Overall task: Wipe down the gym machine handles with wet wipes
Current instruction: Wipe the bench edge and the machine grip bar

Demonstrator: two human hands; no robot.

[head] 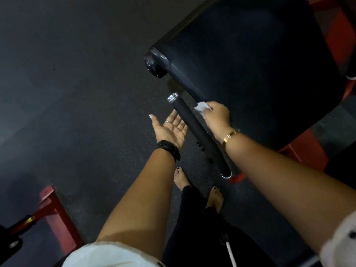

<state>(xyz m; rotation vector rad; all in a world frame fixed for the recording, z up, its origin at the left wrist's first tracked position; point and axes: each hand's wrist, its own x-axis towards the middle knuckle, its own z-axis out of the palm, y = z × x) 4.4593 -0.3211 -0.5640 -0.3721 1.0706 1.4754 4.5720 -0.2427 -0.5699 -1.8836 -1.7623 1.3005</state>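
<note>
A black foam-covered machine handle [189, 120] with a chrome end cap runs diagonally below me, next to a black padded seat [250, 60]. My right hand [216, 117] pinches a crumpled white wet wipe [201, 107] just right of the handle's upper part, over the seat's edge. My left hand [170, 130] lies palm up with fingers spread, its fingertips reaching under the handle from the left. It holds nothing.
Dark speckled rubber floor [77, 93] spreads to the left. Red machine frame parts stand at the lower left [55, 211] and at the right [306, 151]. My bare feet [215, 197] stand below the handle. A black roller [154, 66] sticks out at the seat's corner.
</note>
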